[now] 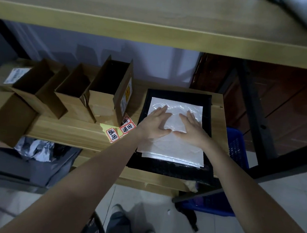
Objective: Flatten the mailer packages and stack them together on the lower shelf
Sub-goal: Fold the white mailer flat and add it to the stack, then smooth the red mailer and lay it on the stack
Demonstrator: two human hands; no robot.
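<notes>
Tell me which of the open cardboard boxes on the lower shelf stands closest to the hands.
The tallest box, with the yellow label on its side, right beside the black tray; the others sit farther left.

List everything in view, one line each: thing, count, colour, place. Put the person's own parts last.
white mailer: at least one, on the black mat; an edge below hints at another underneath
black mat: one, right end of the lower shelf
lower shelf: one, light wood
cardboard boxes: about five, brown, left part of the lower shelf
labels: three, white with red borders, beside the mat
upper shelf: one, light wood, top
crate: one, blue, on the floor at right
grey bag: one, under the shelf at left
left hand: fingers straight, pressing the mailer
right hand: same, beside it
</notes>
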